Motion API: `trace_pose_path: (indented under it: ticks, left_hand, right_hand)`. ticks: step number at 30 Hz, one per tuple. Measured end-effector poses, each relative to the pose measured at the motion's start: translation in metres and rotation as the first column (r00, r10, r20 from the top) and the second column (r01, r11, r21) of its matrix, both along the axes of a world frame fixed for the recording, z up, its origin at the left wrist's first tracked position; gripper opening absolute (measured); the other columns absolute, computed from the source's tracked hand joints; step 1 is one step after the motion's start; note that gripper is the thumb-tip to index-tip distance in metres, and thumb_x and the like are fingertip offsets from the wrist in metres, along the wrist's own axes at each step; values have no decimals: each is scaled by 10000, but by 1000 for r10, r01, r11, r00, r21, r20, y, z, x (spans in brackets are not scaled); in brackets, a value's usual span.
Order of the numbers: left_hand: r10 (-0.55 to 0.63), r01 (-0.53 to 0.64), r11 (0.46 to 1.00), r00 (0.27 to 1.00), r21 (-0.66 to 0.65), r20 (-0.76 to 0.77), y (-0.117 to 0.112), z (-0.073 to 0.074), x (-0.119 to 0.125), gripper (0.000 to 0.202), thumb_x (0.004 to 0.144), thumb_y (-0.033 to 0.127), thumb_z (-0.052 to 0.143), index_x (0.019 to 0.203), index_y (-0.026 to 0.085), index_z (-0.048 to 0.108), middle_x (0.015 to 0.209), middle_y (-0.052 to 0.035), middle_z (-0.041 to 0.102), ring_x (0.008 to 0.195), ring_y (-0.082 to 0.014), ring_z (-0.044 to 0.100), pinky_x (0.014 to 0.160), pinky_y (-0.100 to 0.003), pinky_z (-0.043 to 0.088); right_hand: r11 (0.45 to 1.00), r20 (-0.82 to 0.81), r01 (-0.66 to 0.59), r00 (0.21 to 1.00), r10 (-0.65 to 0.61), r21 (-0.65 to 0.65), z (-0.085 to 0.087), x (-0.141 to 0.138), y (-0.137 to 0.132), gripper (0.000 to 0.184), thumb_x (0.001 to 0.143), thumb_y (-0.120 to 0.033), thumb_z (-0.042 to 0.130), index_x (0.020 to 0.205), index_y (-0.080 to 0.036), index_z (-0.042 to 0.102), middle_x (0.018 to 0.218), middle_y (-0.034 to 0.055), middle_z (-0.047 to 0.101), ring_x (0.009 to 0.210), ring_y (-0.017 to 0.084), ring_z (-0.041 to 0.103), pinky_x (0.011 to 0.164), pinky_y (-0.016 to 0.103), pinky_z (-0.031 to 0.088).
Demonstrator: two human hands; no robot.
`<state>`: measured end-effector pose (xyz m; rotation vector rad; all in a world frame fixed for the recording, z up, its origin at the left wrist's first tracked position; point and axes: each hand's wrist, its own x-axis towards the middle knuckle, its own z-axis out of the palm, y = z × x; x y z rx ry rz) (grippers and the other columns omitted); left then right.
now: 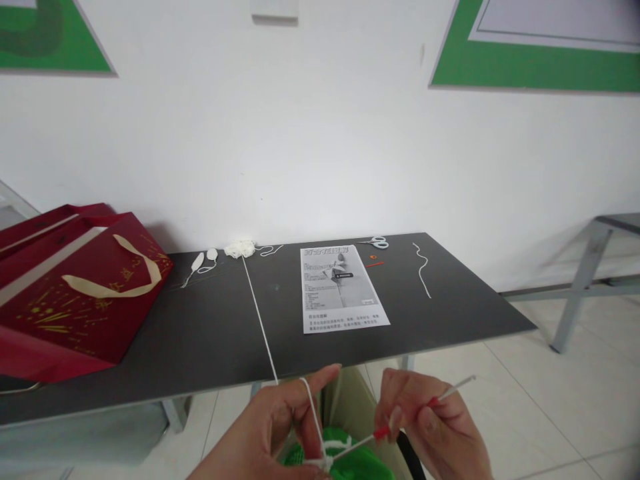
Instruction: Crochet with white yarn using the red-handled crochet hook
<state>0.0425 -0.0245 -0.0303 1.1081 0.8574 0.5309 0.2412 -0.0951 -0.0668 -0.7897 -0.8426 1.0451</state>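
I judge the yarn (261,320) soft and light, my left hand (273,420) rightly pinching its stitches (327,461), right hand (433,417) gripping the crochet hook (381,433).

The left hand (267,420) and right hand (433,417) are both bare, uncovered down to where the view's lower edge cuts them off, with rounded fingers (320,380) (finer detail is blurred).

Red-handled hook (381,433) against white yarn (314,415)
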Motion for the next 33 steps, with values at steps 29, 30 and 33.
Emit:
trace_pose_path:
  ticks: [29,30,33]
  left_hand:
    - [-136,143,978,989,152,-57,7,-6,-7,628,642,77,786,1216,324,712,740,32,692,825,-217,686,995,-383,403]
    - [-130,143,971,988,193,-78,7,-5,-7,611,640,81,789,1198,322,723,736,27,698,834,-226,688,1016,-398,392]
    - [-147,180,948,979,261,-141,10,-2,-6,586,647,101,789,1183,330,730,709,29,710,841,-242,706,1074,-440,357]
  right_hand:
    - [986,313,-43,950,-9,159,5,13,-10,233,913,-418,603,880,-263,774,671,56,718,609,205,636,545,303,487]
    - [988,337,-37,941,-16,150,7,13,-12,233,914,-419,603,888,-262,773,674,57,714,612,207,640,546,304,489]
    - [991,421,-47,907,-10,124,13,14,-19,228,916,-408,604,919,-259,776,700,81,724,641,228,661,563,323,509]
